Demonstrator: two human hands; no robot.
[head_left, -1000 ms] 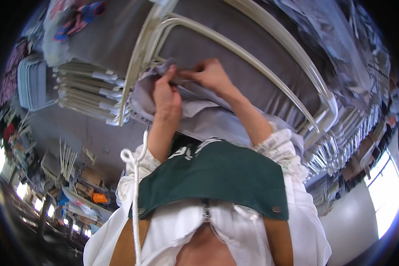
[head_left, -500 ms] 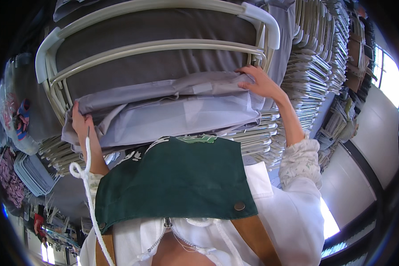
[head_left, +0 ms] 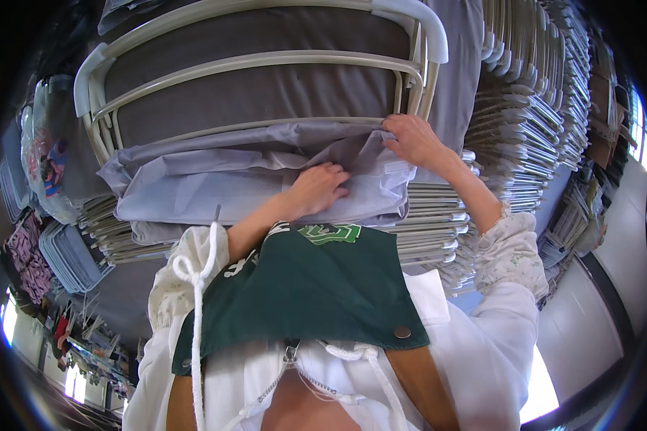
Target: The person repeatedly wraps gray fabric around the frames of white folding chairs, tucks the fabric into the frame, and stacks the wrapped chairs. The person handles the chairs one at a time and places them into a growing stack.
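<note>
Before me lies a folding frame of cream metal tubes (head_left: 251, 59) with white plastic corners, set over dark grey fabric. Along its near side bunches a grey fabric cover (head_left: 216, 159) with a paler, mesh-like panel (head_left: 187, 197). My right hand (head_left: 415, 140) grips the cover's upper right edge, just below the frame's right legs, with thumb and fingers closed. My left hand (head_left: 316, 188) rests over the middle of the pale panel, its fingers bent and the thumb apart. Their tips are partly hidden by the fabric folds.
Stacks of folded metal frames (head_left: 517, 136) rise on the right, with more tubes (head_left: 431, 223) beneath the cover. To the left are a clear plastic bag (head_left: 47, 158) and a stack of grey-blue panels (head_left: 72, 255). A white cord (head_left: 198, 302) hangs before my green apron (head_left: 309, 294).
My left hand has let go of the cover's left end and moved right to its middle. My right hand keeps near the right corner. The cover's upper edge is more crumpled.
</note>
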